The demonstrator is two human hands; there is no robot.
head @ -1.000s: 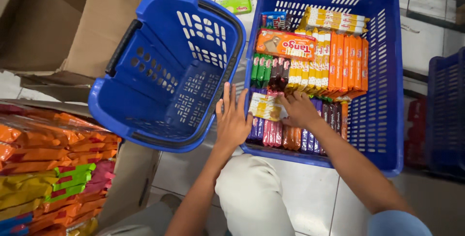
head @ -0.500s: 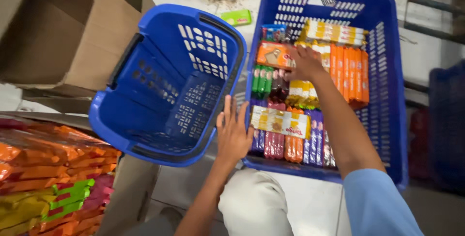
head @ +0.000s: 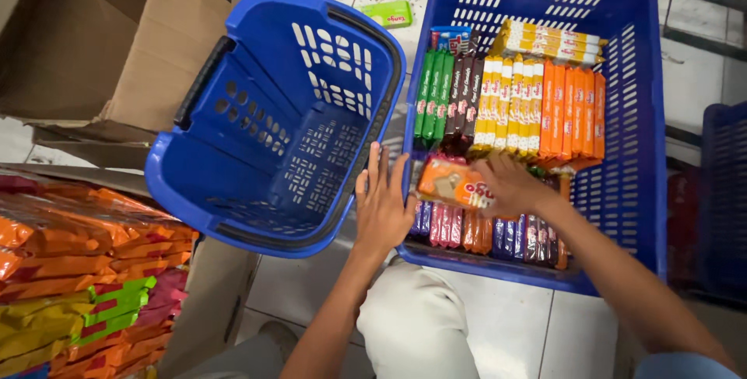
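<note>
My right hand (head: 513, 186) grips an orange snack pack (head: 454, 183) and holds it low over the near rows inside the big blue crate (head: 634, 114). My left hand (head: 383, 204) lies flat with fingers spread between the crate's left wall and the rim of the tilted blue shopping basket (head: 272, 114), which has nothing in it. In the crate stand rows of green, brown, yellow and orange wafer bars (head: 506, 103); purple, pink and orange bars (head: 482, 231) line its near side. A yellow pack (head: 548, 40) lies across the far end.
An open cardboard box (head: 117, 44) lies at upper left behind the basket. A carton of orange, green and yellow snack packs (head: 74, 270) fills the lower left. A green packet (head: 387, 13) lies on the tiled floor. Another blue crate (head: 724, 192) stands at right.
My right hand reached to the far side of the crate, took the orange pack, and brought it back toward the near rows. My left hand stayed by the crate's left wall.
</note>
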